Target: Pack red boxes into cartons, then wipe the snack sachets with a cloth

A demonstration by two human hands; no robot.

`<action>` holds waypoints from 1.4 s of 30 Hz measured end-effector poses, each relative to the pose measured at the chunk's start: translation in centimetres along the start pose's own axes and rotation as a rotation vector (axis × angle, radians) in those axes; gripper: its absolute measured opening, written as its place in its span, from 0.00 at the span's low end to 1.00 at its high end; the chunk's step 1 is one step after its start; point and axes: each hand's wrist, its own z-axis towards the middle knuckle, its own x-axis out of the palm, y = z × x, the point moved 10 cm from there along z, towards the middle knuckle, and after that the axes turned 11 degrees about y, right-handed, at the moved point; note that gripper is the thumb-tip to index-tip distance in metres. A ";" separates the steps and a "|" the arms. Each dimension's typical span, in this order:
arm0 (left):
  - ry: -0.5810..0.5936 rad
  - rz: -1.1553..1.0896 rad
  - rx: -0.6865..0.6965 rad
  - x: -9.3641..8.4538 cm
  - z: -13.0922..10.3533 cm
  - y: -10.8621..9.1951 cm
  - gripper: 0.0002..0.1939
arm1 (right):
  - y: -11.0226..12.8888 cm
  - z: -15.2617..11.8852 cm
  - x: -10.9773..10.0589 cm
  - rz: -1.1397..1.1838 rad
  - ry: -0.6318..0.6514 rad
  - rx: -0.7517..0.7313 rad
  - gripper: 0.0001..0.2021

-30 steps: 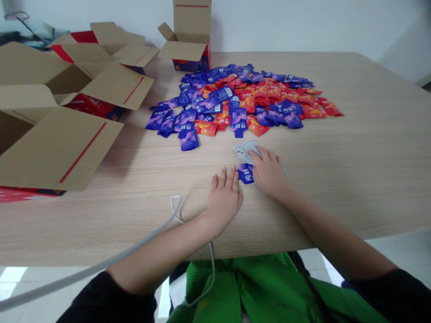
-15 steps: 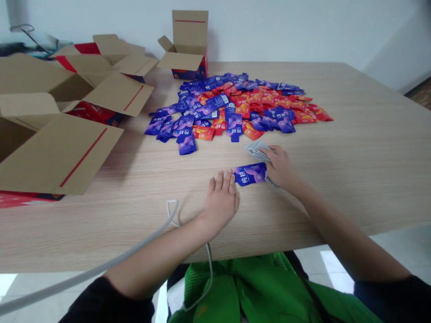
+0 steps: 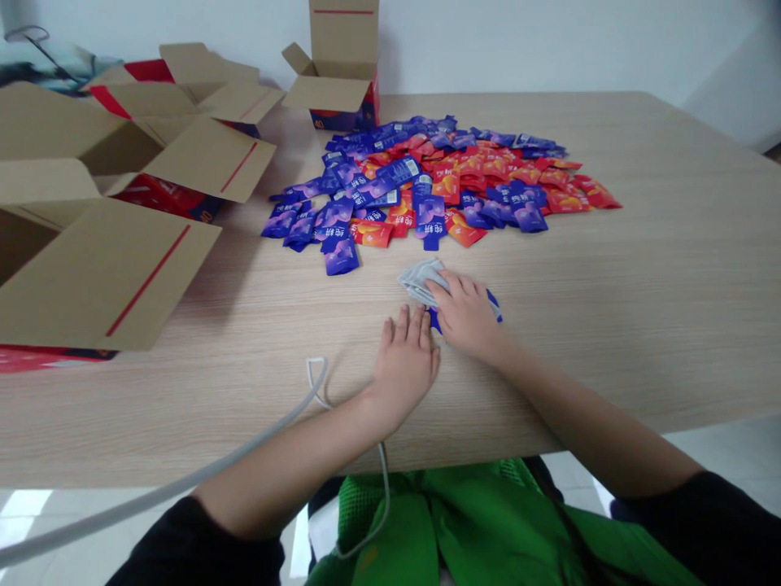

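Observation:
My left hand (image 3: 406, 362) lies flat on the table, fingers stretched out, the tips touching the left end of a blue-purple sachet (image 3: 434, 320). A folded pale grey cloth (image 3: 419, 281) is in my right hand (image 3: 467, 317), which presses it down over that sachet. Most of the sachet is hidden under the cloth and hand; only its left corner and a bit of its right end show. Beyond both hands, a wide heap of blue and red-orange sachets (image 3: 430, 213) is spread across the table.
Open cardboard boxes (image 3: 122, 268) crowd the left side, their flaps spread out over the table (image 3: 640, 285). Another open box (image 3: 342, 94) stands behind the heap by the wall. A pale grey cable (image 3: 244, 452) runs from the lower left, with a loop near my left forearm.
My right hand has slid the cloth leftward along the sachet, from its right end to near my left fingers, covering most of it. My left hand stays at the sachet's left end.

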 end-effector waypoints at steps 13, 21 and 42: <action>0.039 0.009 -0.001 0.1 0.1 -0.1 0.32 | -10.7 -4.0 1.5 -0.037 0.037 0.237 0.28; 0.009 0.029 0.004 0.0 0.0 0.0 0.32 | -8.8 -1.1 -2.0 0.082 -0.032 0.148 0.27; 0.009 -0.002 -0.004 0.1 0.1 -0.1 0.32 | -4.3 -3.1 0.1 -0.037 -0.037 0.186 0.27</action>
